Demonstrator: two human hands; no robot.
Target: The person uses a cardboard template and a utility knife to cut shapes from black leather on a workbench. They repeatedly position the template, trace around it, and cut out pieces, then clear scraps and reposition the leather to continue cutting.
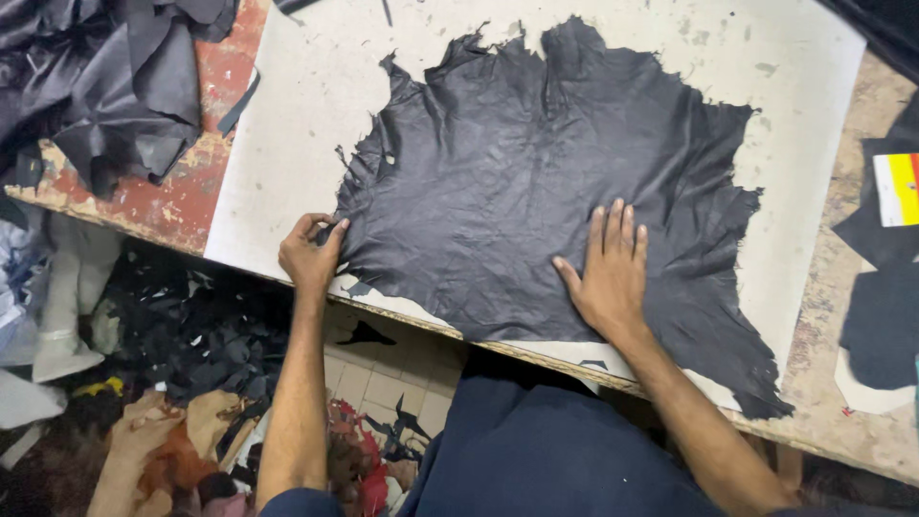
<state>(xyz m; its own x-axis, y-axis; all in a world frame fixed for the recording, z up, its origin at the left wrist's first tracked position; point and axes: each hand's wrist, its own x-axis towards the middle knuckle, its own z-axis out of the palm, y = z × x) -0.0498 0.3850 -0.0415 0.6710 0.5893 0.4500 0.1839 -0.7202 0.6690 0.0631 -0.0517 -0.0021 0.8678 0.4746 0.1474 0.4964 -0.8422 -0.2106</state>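
A large black leather hide (536,172) with ragged edges lies spread on a pale cutting board (287,115) on the worktable. My left hand (311,254) pinches the hide's left edge near the table's front. Flat on the hide's lower middle rests my right hand (608,268), fingers together and pointing away from me.
A heap of black leather pieces (115,77) sits at the table's back left on worn red paint. Dark cut shapes (885,287) and a yellow and red card (900,187) lie at the right. Scraps of black, tan and red leather (191,412) litter the floor below.
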